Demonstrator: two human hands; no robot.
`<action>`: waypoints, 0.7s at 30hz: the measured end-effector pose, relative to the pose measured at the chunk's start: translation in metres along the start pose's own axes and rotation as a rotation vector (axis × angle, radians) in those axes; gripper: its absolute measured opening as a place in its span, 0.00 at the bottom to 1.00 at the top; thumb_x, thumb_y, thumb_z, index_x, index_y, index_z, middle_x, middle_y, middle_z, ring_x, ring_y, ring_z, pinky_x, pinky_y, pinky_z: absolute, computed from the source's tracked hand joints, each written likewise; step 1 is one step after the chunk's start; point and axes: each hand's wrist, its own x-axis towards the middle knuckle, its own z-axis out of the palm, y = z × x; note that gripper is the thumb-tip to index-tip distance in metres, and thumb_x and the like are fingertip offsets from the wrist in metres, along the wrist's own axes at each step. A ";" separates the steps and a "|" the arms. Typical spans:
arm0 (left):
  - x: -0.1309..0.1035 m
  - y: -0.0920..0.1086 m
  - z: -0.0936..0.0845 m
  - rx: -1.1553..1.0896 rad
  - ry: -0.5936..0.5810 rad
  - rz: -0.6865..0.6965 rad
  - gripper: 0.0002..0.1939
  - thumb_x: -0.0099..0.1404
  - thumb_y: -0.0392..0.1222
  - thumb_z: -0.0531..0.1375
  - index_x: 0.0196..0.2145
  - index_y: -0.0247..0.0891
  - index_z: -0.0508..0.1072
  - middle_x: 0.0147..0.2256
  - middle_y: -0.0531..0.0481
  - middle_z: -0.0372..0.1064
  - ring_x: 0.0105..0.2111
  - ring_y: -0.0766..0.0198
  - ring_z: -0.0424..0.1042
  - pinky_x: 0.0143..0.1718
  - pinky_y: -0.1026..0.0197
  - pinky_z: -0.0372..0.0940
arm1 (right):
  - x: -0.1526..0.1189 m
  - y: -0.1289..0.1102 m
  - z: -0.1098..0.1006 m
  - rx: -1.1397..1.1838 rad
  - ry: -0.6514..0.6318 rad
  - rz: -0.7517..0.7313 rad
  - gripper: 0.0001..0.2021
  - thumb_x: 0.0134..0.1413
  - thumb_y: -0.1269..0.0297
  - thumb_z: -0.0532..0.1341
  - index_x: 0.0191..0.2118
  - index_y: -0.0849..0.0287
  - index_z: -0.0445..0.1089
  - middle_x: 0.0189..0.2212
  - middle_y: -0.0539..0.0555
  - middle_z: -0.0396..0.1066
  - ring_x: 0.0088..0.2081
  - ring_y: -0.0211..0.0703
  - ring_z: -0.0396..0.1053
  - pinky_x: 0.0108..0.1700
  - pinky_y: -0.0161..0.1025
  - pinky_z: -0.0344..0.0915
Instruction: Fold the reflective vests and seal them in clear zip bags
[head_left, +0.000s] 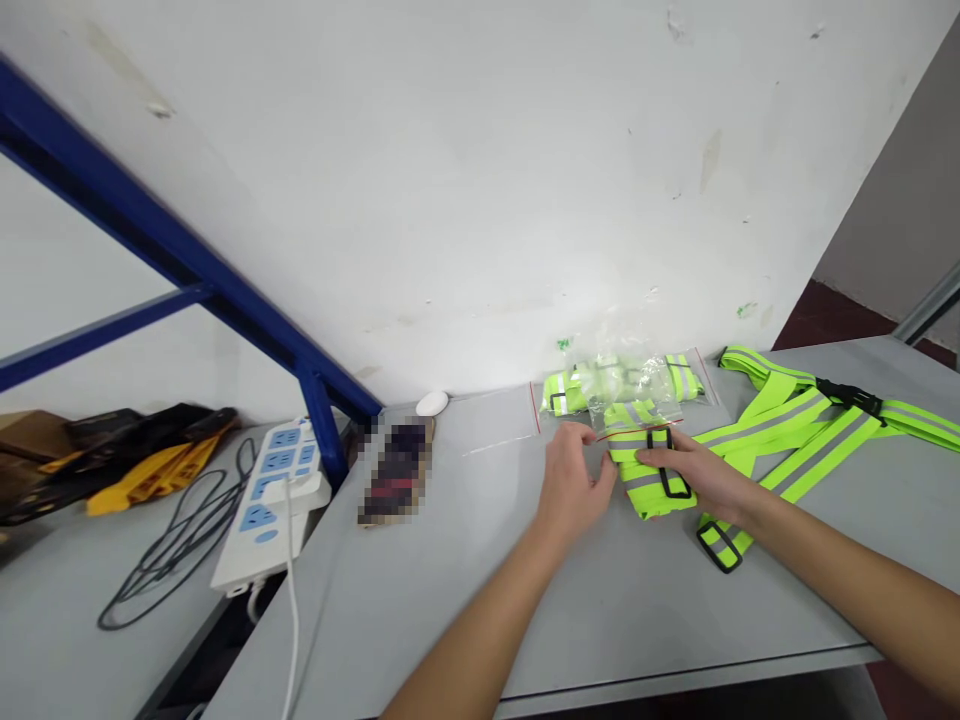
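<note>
My right hand grips a folded bundle of neon-yellow reflective strap with a black buckle, the thumb lying on top. My left hand is beside it, fingertips pinching the red-lined edge of a clear zip bag. That edge lies at the top of the bundle; how far the bundle is inside the bag I cannot tell. Behind, by the wall, is another clear bag with neon-yellow strap in it. A loose reflective harness with black buckles spreads to the right of my right hand.
A white power strip with a plugged-in adapter and cable stands left, below a blue metal frame. A blurred-out dark item and a white oval object lie on the grey table. A white wall rises behind.
</note>
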 end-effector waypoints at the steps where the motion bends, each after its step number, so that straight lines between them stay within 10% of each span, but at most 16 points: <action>1: 0.001 -0.001 0.001 -0.168 -0.025 -0.117 0.09 0.62 0.41 0.55 0.40 0.40 0.61 0.38 0.48 0.65 0.38 0.60 0.66 0.37 0.58 0.62 | -0.001 -0.001 0.000 -0.006 0.004 -0.002 0.24 0.48 0.58 0.67 0.52 0.48 0.65 0.42 0.51 0.75 0.38 0.47 0.75 0.34 0.44 0.74; 8: 0.008 0.019 0.008 -1.224 -0.189 -0.673 0.26 0.64 0.63 0.52 0.45 0.37 0.69 0.43 0.43 0.72 0.41 0.57 0.72 0.39 0.57 0.66 | -0.001 0.006 0.002 -0.054 -0.031 -0.012 0.24 0.48 0.58 0.67 0.53 0.50 0.66 0.45 0.52 0.75 0.45 0.49 0.73 0.39 0.43 0.74; 21: -0.003 0.017 0.010 -1.206 -0.338 -0.697 0.22 0.57 0.48 0.68 0.45 0.33 0.74 0.44 0.42 0.75 0.45 0.54 0.73 0.52 0.52 0.62 | -0.001 0.008 0.003 -0.264 0.017 -0.148 0.23 0.53 0.55 0.63 0.54 0.53 0.66 0.52 0.53 0.70 0.57 0.52 0.63 0.58 0.47 0.61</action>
